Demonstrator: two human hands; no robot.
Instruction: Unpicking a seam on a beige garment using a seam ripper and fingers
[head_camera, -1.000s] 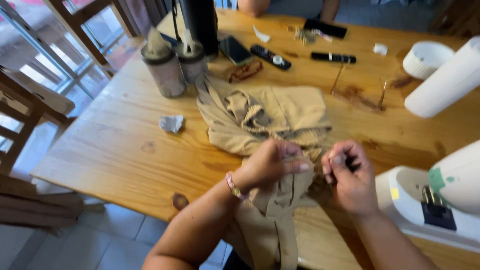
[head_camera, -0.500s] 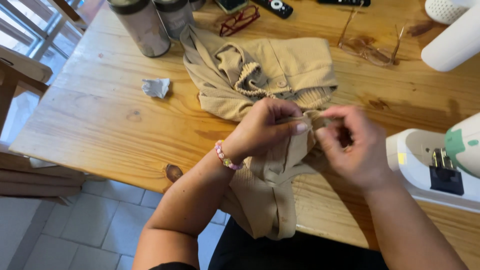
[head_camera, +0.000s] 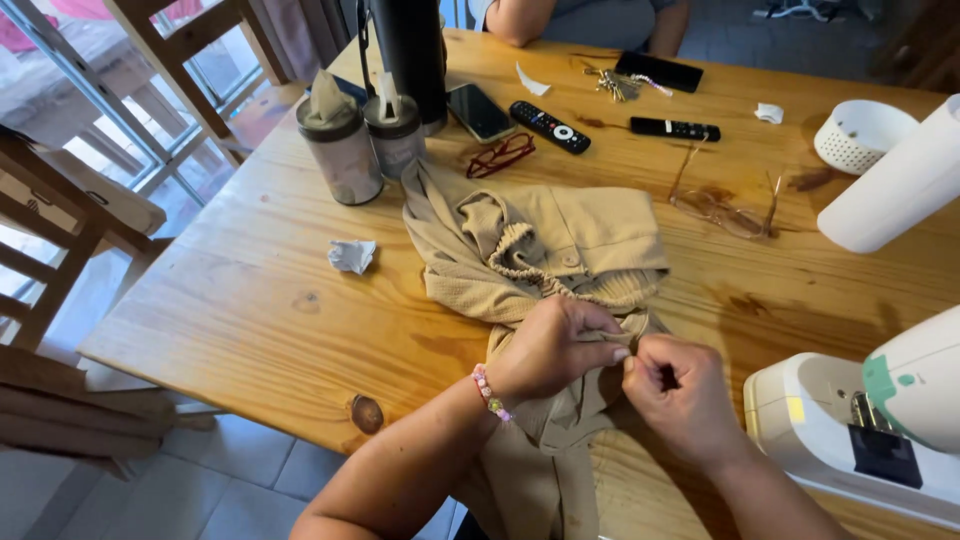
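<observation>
Two hands on one beige garment (head_camera: 560, 250), which lies bunched on the wooden desk (head_camera: 250, 310) and trails off the near edge towards the person. Fabric looks like a soft, limp, light knit with a ribbed waistband, and a drawstring or cord seems to gather near its middle. My read: it will fold and slide rather than hold shape, so pinch it at a seam or hem, not the loose body.

Left hand (head_camera: 550, 350), beaded bracelet on the wrist, is closed over a fold of the cloth, fingertips pinching an edge. Right hand (head_camera: 680, 395) is clenched just beside it, pinching the same edge. Cannot tell if it also holds a needle or pin; too small.

White sewing machine (head_camera: 860, 430) sits right of the hands, near the desk's edge. Crumpled paper scrap (head_camera: 352, 255) lies left of the garment. Two lidded jars (head_camera: 360, 145) stand behind it, with a dark tall bottle (head_camera: 410, 50) beyond. Red glasses (head_camera: 500, 155), phone (head_camera: 480, 112), two remotes (head_camera: 548, 126), keys (head_camera: 605, 85) and clear glasses (head_camera: 725, 205) lie further back. White basket (head_camera: 860, 135) and a white roll (head_camera: 900, 185) stand at the right. Another person's arms show at the far side.
</observation>
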